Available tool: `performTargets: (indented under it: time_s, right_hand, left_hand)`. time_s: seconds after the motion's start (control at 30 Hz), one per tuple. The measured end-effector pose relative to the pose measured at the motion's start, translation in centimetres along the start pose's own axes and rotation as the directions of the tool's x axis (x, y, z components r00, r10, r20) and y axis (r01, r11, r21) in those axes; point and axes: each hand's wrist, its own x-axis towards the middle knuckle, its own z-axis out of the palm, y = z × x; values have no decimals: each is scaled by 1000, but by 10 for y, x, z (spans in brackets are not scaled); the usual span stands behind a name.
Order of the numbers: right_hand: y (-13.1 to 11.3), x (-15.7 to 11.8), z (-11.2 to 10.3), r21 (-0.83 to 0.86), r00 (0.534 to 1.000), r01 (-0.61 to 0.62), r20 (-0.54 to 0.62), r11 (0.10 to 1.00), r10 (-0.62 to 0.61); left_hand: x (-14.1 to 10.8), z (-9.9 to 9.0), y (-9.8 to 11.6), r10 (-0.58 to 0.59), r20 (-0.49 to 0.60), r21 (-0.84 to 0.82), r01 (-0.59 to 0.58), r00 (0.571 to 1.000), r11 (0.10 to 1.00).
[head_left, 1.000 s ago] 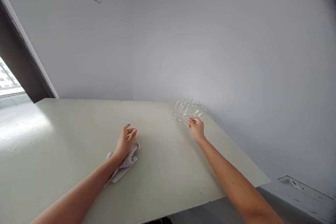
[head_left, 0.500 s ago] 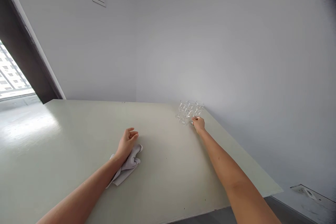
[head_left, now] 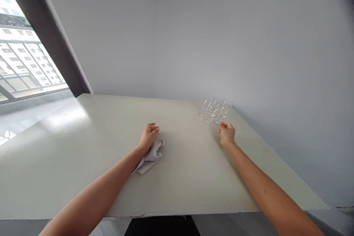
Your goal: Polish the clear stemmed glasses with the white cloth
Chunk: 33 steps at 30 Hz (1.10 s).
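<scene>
Several clear stemmed glasses (head_left: 214,108) stand upright in a tight group near the table's far right edge. My right hand (head_left: 227,132) is just in front of them, its fingers curled inward; no glass shows in it, and whether the fingertips hold anything is hard to make out. A crumpled grey cloth (head_left: 152,156) lies left of centre on the table. Above it, my left hand (head_left: 149,134) has its fingers loosely bent and apart, holding nothing, with the wrist over the cloth.
The pale table (head_left: 182,177) has its near edge at the bottom of the view. Grey walls (head_left: 235,37) rise behind and to the right. At the left is a window (head_left: 24,51) with a dark frame.
My right hand has drawn back from the glasses toward me. The whole view has shifted, so the table and glasses appear farther right and higher. My left hand stays by the cloth.
</scene>
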Motion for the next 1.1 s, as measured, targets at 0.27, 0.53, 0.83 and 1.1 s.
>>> performTargets:
  time_s: [0.27,0.53,0.83,1.1]
  right_hand:
    - [-69,-138,73,97,599,353,740,930,-305]
    - [-102,-175,111,226,268,729,774,647,-573]
    - [-81,-155,63,275,195,853,622,444,-759]
    - [-92,-143,37,285,396,787,448,548,-801]
  left_hand:
    - [3,-30,27,-26,346,127,-19,938,992]
    - [10,-73,37,-154,477,543,-152,865,826]
    - [-4,-47,35,-79,616,554,-359,784,751]
    - [-26,-25,54,81,576,-59,-58,813,997]
